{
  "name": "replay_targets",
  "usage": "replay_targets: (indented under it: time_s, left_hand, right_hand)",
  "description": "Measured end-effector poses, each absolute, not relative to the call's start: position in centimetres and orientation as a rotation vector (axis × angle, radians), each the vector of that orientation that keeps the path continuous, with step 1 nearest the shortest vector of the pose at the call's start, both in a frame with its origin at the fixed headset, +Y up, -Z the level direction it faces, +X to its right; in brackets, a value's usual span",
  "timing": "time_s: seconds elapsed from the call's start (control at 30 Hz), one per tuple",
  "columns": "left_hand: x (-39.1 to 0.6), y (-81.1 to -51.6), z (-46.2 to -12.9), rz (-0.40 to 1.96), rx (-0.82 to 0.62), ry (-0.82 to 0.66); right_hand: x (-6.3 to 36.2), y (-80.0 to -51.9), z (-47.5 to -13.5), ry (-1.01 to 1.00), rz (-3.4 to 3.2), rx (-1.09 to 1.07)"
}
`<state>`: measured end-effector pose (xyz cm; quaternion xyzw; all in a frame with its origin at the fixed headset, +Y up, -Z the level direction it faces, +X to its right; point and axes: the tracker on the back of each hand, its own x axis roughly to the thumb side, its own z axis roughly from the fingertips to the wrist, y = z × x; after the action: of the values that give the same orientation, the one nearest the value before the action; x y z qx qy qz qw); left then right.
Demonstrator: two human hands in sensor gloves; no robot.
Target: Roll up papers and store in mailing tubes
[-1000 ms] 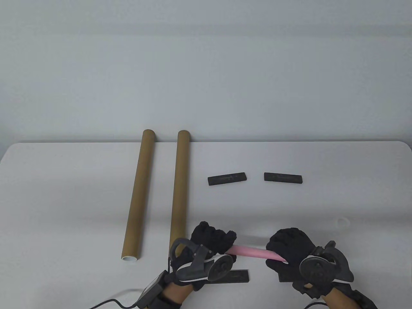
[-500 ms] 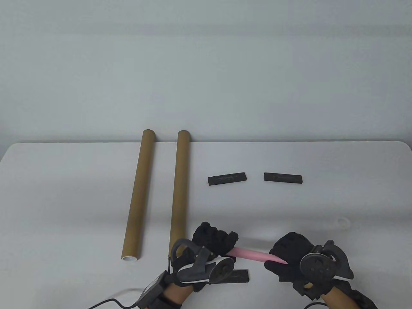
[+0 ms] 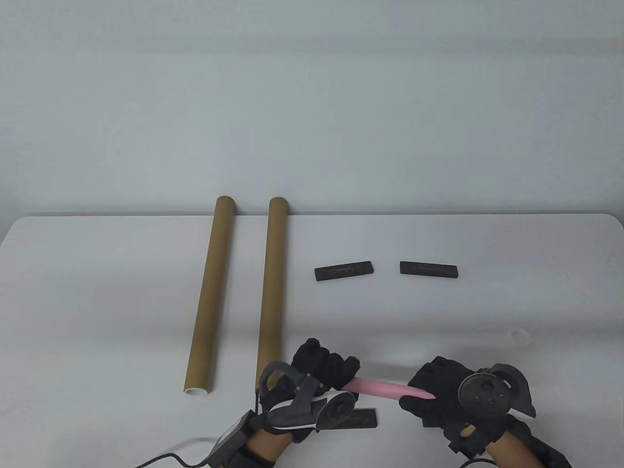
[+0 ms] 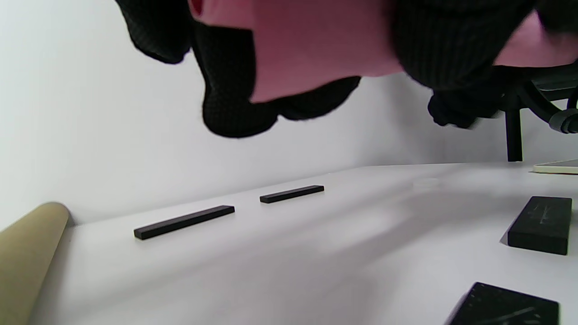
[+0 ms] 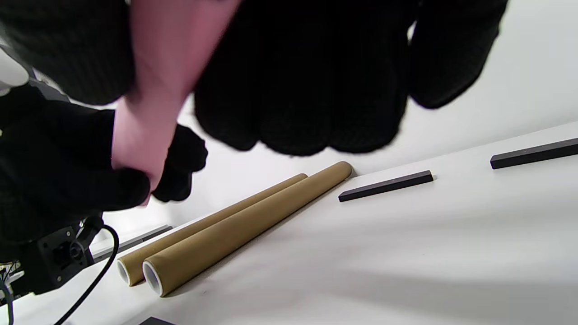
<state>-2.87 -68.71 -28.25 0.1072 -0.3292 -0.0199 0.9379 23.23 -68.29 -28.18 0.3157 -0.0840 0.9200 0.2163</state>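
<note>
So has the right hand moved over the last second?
Yes, slightly. The right hand has dropped toward the table's near edge and rolled, its tracker now facing the camera, judged against the fixed black bar; it grips the pink roll.

Even, soft, bright light fills all three views, with no glare on the white table (image 3: 122,273) and only faint, short shadows just right of each mailing tube (image 3: 270,287). The table view is sharp throughout. In both wrist views the gloved fingers (image 5: 316,90) and pink paper roll (image 4: 316,45) close to the lens are blurred, while the table behind them is clearer.
</note>
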Motion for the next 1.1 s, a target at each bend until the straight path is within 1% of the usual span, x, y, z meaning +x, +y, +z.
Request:
replay_targets:
  time_s: [0.13, 0.17, 0.33, 0.4, 0.43, 0.5, 0.57, 0.6, 0.7, 0.83, 0.9, 1.0, 1.07, 1.1]
  left_hand:
    - [-2.9, -68.8, -28.5, -0.016, 0.197, -0.667]
    - [-2.9, -68.8, -28.5, -0.022, 0.201, -0.666]
    - [-2.6, -68.2, -27.9, -0.065, 0.299, -0.688]
    - [-2.4, -68.2, -28.0, -0.056, 0.283, -0.691]
    - [-2.4, -68.3, -28.1, -0.054, 0.267, -0.692]
    - [-2.4, -68.4, -28.5, -0.032, 0.227, -0.697]
    - [-2.3, -68.6, -28.7, -0.028, 0.197, -0.702]
    - [-2.2, -68.6, -28.6, -0.039, 0.206, -0.708]
    - [-2.0, -68.7, -28.1, -0.124, 0.264, -0.722]
    - [-1.4, -68.5, -27.3, -0.212, 0.345, -0.726]
    - [-1.3, -68.5, -27.3, -0.211, 0.334, -0.718]
    - [-1.8, -68.3, -27.8, -0.143, 0.286, -0.683]
    - [-2.5, -68.2, -28.3, -0.076, 0.252, -0.64]
    - [-3.2, -68.1, -28.8, -0.006, 0.235, -0.611]
  right_hand:
    - [22.7, -67.8, -27.4, -0.379, 2.677, 0.945]
    - [22.6, -67.8, -27.4, -0.38, 2.675, 0.943]
    - [23.1, -68.5, -28.4, -0.207, 2.598, 0.878]
    - [23.4, -68.7, -28.5, -0.19, 2.587, 0.877]
    - [23.4, -68.7, -28.4, -0.214, 2.593, 0.886]
    - [23.0, -68.4, -28.1, -0.244, 2.651, 0.982]
    - [22.6, -68.3, -27.8, -0.295, 2.721, 0.967]
    - [22.4, -68.4, -27.9, -0.277, 2.741, 0.96]
    - [22.5, -69.0, -28.5, -0.131, 2.692, 0.907]
    - [22.7, -69.0, -28.6, -0.028, 2.635, 0.878]
    - [22.6, -69.0, -28.5, -0.008, 2.634, 0.878]
    - [23.0, -68.6, -28.5, -0.079, 2.616, 0.847]
    - [23.9, -68.1, -28.6, -0.164, 2.524, 0.764]
    - [24.6, -67.7, -28.7, -0.223, 2.434, 0.692]
